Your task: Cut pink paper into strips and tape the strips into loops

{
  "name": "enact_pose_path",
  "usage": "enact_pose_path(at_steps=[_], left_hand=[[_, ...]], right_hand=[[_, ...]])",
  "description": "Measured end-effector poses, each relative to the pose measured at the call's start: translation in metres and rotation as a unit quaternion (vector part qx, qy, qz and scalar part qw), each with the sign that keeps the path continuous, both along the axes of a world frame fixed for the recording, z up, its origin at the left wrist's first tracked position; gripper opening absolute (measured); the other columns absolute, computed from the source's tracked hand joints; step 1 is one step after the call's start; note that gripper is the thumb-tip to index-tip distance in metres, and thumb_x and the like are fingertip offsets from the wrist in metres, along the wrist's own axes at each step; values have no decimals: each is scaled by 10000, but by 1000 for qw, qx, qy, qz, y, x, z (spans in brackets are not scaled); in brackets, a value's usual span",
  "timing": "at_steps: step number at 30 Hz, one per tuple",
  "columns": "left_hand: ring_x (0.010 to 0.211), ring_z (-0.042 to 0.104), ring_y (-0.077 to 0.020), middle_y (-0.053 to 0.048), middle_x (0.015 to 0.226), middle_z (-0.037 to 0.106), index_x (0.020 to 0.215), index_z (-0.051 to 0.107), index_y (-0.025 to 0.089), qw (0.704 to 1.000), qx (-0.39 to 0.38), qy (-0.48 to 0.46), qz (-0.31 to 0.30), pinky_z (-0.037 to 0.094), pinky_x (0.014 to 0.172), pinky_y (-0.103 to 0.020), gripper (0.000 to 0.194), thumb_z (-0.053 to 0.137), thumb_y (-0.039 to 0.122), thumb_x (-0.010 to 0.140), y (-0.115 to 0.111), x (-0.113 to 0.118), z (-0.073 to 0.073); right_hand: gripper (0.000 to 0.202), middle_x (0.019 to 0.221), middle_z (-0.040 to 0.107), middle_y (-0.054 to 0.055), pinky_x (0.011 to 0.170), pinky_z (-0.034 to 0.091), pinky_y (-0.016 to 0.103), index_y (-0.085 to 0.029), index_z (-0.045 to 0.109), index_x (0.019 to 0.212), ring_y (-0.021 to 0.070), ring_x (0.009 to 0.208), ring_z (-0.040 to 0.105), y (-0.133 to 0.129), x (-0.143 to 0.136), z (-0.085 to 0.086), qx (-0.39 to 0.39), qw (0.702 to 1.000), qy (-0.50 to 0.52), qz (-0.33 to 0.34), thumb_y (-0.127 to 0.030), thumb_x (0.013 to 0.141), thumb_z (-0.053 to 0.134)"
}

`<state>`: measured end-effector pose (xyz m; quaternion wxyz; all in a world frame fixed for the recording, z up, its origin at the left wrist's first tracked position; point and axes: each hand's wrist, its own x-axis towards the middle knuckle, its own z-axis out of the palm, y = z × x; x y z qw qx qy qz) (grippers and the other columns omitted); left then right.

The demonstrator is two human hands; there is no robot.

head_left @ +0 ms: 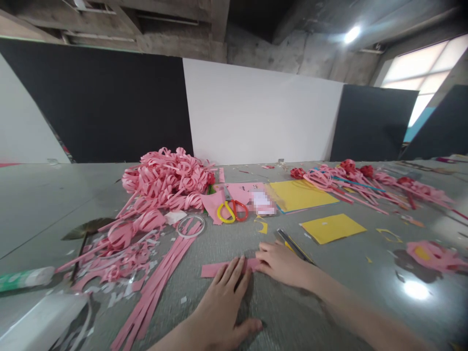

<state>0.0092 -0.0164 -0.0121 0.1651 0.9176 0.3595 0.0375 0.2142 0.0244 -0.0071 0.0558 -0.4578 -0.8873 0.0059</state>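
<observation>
A short pink paper strip (212, 270) lies flat on the grey surface, running left to right. My left hand (227, 297) rests over its middle, fingers stretched out and thumb spread to the right. At the strip's right end is my right hand (280, 263), its fingers bent and bunched on the paper. Just beyond my right hand lies a box cutter (292, 243). Scissors with one yellow and one red handle (233, 210) rest on pink paper farther back. Long pink strips (157, 287) lie to the left, with a tape roll (190, 226) over their far end.
A heap of looped pink paper (168, 175) stands at the back left. Yellow sheets (303, 195) and a smaller yellow piece (333, 228) lie right of centre. Pink paper flowers (365, 183) lie back right; a white box (44, 321) sits front left.
</observation>
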Motion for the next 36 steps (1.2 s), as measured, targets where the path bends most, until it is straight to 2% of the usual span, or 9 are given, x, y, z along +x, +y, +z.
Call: enact_pose_path(at_steps=[5,10,16,21,24,26,28,32,36], left_hand=[[1287,38,-277,-105,1418,43,1354,117,189,1000,-2,0,3,125,1036,-453,793,321,658,749,1,-1,2],[1285,66,-285,-108,1416,77,1350,154,183,1000,10,-9,1,137,1034,-454,789,336,655,746,1,-1,2],[1285,53,-288,-112,1413,56,1352,152,163,1000,27,4,1,126,1036,-452,770,317,635,767,-1,0,0],[1286,33,-280,-110,1412,32,1356,117,160,999,36,18,-1,121,1038,-445,745,308,604,789,-1,0,-1],[1285,42,-284,-113,1411,53,1352,146,152,999,36,13,-3,124,1038,-450,751,320,608,782,-1,-1,-2],[1284,52,-286,-121,1409,80,1347,171,131,999,38,8,-1,123,1040,-451,762,329,611,777,-1,-1,-3],[1284,58,-284,-125,1406,103,1345,176,117,999,38,6,0,124,1043,-446,777,333,617,771,0,-1,-4],[1286,57,-272,-112,1411,98,1351,139,132,999,32,7,1,123,1047,-434,812,301,658,754,1,0,-4],[1286,54,-269,-130,1409,82,1351,104,105,999,30,14,6,124,1045,-435,852,264,681,744,1,1,-3]], right_hand=[[239,792,564,16,674,310,285,-170,568,698,166,775,534,1,3,2,-2,999,-4,-39,-399,766,570],[244,784,551,15,664,307,273,-173,568,671,162,764,516,3,6,-3,18,998,5,-55,-406,728,610],[262,777,554,9,673,305,272,-172,551,646,160,774,518,6,11,1,-3,999,15,-33,-415,729,605],[268,735,555,0,709,316,295,-171,530,659,156,758,512,1,6,8,19,999,41,-7,-418,750,580],[206,759,550,16,729,324,323,-175,524,690,181,789,500,-10,-9,2,75,996,44,-11,-358,775,564],[76,837,544,43,724,340,326,-176,525,782,196,821,490,-18,-21,-7,121,991,46,-27,-241,817,506],[78,874,534,58,717,358,303,-170,512,833,189,826,491,-25,-30,-18,138,989,61,-12,-137,832,441],[151,814,555,56,669,376,271,-156,488,865,171,767,521,-27,-35,-30,104,991,83,-4,-69,834,368],[139,784,585,40,615,356,263,-157,481,896,164,710,538,-24,-34,-25,68,995,67,-7,-88,831,380]])
